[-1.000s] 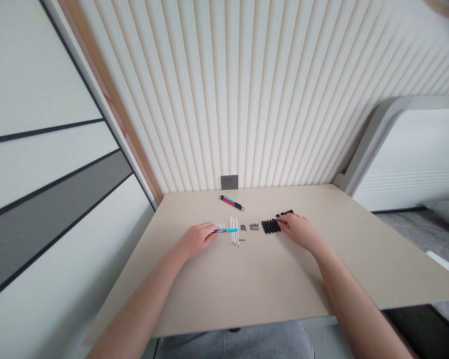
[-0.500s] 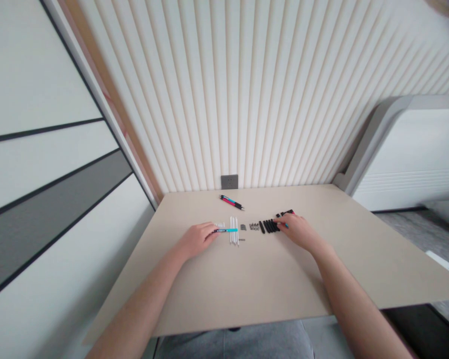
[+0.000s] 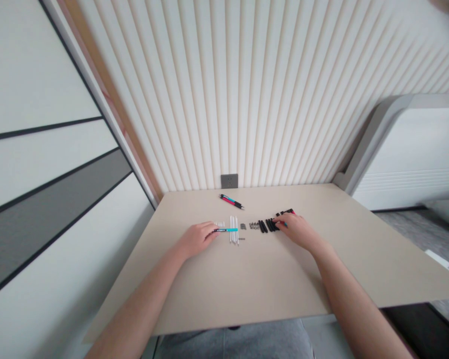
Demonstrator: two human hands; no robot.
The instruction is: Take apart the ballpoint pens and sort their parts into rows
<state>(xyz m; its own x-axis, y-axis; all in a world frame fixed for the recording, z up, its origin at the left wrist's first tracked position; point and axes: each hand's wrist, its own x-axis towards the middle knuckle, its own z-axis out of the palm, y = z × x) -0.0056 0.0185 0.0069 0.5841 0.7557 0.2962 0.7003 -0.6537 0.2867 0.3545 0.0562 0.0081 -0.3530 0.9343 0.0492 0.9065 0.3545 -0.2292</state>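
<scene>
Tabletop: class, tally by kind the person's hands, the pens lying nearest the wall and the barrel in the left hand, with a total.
Hands: 2 (left hand, right hand)
Pens nearest the wall: 2
Blue-and-dark barrel in the left hand: 1
Total: 5

The near tabletop (image 3: 239, 284) lies open; white rods (image 3: 234, 237) and black sleeves (image 3: 261, 227) obstruct beyond.
</scene>
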